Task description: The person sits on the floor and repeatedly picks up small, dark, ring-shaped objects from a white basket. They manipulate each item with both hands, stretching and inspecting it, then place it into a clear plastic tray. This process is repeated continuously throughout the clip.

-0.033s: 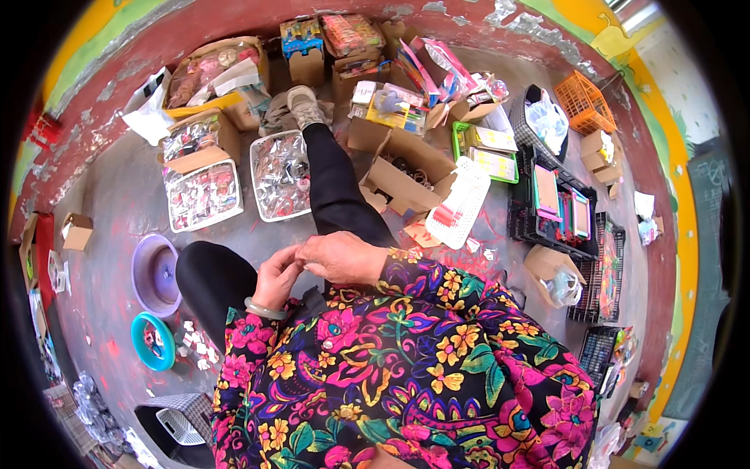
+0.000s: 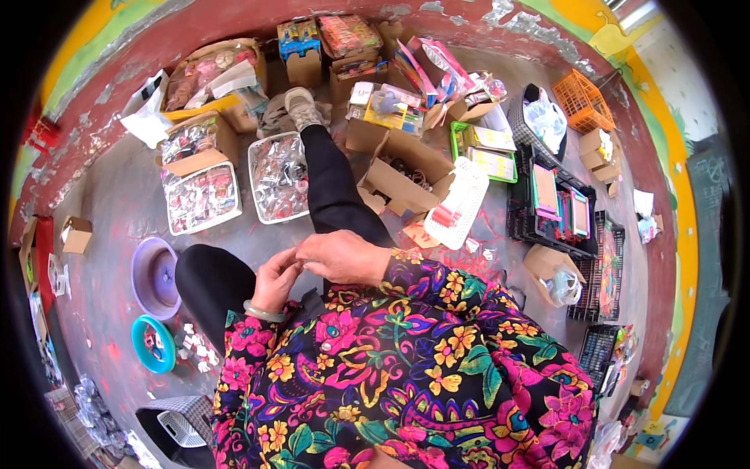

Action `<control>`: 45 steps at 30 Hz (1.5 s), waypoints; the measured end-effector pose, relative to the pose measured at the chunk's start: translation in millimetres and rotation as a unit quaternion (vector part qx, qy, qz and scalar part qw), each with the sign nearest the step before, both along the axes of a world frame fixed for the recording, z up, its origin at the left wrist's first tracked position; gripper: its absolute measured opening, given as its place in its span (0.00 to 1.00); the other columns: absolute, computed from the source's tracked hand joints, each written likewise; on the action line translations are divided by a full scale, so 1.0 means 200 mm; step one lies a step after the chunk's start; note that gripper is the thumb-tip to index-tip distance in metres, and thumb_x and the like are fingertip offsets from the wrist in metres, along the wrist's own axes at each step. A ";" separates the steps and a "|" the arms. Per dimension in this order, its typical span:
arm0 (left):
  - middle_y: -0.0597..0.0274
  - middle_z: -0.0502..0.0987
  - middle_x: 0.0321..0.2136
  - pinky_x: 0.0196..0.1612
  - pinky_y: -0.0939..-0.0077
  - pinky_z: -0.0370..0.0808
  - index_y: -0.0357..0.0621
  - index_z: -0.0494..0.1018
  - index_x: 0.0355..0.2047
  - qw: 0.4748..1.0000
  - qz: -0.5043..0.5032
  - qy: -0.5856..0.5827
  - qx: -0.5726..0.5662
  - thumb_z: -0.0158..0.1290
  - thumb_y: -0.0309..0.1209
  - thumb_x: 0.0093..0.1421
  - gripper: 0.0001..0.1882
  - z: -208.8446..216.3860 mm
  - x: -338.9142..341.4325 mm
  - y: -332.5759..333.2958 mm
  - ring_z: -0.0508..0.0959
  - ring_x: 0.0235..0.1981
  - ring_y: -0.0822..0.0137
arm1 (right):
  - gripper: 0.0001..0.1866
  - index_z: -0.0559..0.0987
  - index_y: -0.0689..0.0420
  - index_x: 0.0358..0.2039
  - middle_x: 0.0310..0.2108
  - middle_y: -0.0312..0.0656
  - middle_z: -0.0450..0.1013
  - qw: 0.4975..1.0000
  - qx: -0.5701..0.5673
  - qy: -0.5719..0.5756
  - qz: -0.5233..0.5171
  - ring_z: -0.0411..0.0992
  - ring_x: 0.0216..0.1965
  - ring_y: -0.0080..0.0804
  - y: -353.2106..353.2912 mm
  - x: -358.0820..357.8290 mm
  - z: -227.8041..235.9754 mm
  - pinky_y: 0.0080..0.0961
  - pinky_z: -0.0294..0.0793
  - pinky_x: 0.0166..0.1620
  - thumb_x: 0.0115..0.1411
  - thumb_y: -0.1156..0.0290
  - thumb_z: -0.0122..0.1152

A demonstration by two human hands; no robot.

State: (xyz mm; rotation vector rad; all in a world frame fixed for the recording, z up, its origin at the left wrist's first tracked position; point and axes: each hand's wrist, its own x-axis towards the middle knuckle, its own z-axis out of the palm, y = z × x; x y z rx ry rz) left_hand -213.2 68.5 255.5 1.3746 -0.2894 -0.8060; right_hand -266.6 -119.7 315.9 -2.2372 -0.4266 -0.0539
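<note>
My left hand [image 2: 273,283], with a pale bangle [image 2: 264,313] at its wrist, meets my right hand [image 2: 344,256] over my lap. The fingers of both hands are bent and pressed together at the tips. Whatever lies between them, if anything, is hidden or too small to make out. Just beyond them stretches my black-clad leg [image 2: 336,187]. Past it on the left stand two white trays: one tray [image 2: 251,176] and a smaller tray [image 2: 170,211], both filled with small clear-wrapped pieces. An open cardboard box [image 2: 394,187] with dark coiled stuff inside sits ahead on the right.
A purple basin [image 2: 139,273] and a turquoise basin [image 2: 139,344] stand left of my bent knee, with white scraps [image 2: 199,349] beside them. On the right are a white basket [image 2: 471,187], a black crate [image 2: 539,234] and an orange crate [image 2: 582,102]. Packed boxes line the far wall.
</note>
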 end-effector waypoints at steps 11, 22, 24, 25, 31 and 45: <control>0.57 0.75 0.39 0.45 0.78 0.72 0.33 0.69 0.45 0.999 0.029 0.007 -0.033 0.48 0.19 0.57 0.14 0.04 -0.01 -0.01 0.74 0.40 0.71 | 0.11 0.78 0.58 0.28 0.34 0.46 0.75 0.915 -0.196 0.076 -0.344 0.72 0.35 0.46 -1.08 0.14 -0.08 0.35 0.72 0.38 0.50 0.70 0.48; 0.56 0.75 0.37 0.40 0.77 0.76 0.33 0.72 0.41 0.998 0.052 0.044 -0.003 0.47 0.23 0.59 0.11 0.04 0.00 -0.03 0.76 0.39 0.67 | 0.14 0.80 0.61 0.33 0.37 0.54 0.73 0.811 -0.393 0.377 -0.212 0.73 0.40 0.46 -1.34 0.30 -0.89 0.36 0.72 0.43 0.47 0.71 0.51; 0.56 0.75 0.37 0.40 0.77 0.76 0.33 0.72 0.41 0.998 0.052 0.046 0.005 0.47 0.23 0.60 0.11 0.04 0.00 -0.02 0.76 0.39 0.67 | 0.12 0.80 0.60 0.32 0.37 0.52 0.74 0.813 -0.376 0.354 -0.270 0.73 0.40 0.43 -1.33 0.29 -0.91 0.35 0.73 0.43 0.49 0.70 0.54; 0.56 0.75 0.37 0.40 0.76 0.76 0.32 0.72 0.41 0.998 0.050 0.047 0.009 0.47 0.24 0.60 0.11 0.04 -0.01 -0.02 0.76 0.39 0.67 | 0.11 0.80 0.61 0.30 0.35 0.52 0.74 0.812 -0.370 0.347 -0.288 0.73 0.39 0.44 -1.33 0.28 -0.91 0.35 0.73 0.43 0.49 0.70 0.55; 0.56 0.76 0.37 0.40 0.76 0.76 0.32 0.72 0.41 0.998 0.047 0.039 0.001 0.47 0.23 0.60 0.11 0.04 -0.01 -0.02 0.76 0.39 0.67 | 0.11 0.80 0.59 0.30 0.32 0.51 0.75 0.832 -0.357 0.316 -0.284 0.75 0.33 0.44 -1.34 0.27 -0.80 0.34 0.73 0.39 0.48 0.70 0.54; 0.56 0.76 0.36 0.39 0.77 0.76 0.33 0.73 0.41 0.998 0.040 0.026 -0.040 0.48 0.24 0.59 0.10 0.05 -0.01 -0.01 0.76 0.38 0.67 | 0.13 0.73 0.65 0.40 0.29 0.40 0.74 0.819 0.332 0.292 -0.366 0.74 0.26 0.22 -1.25 0.00 -0.28 0.14 0.73 0.26 0.57 0.71 0.55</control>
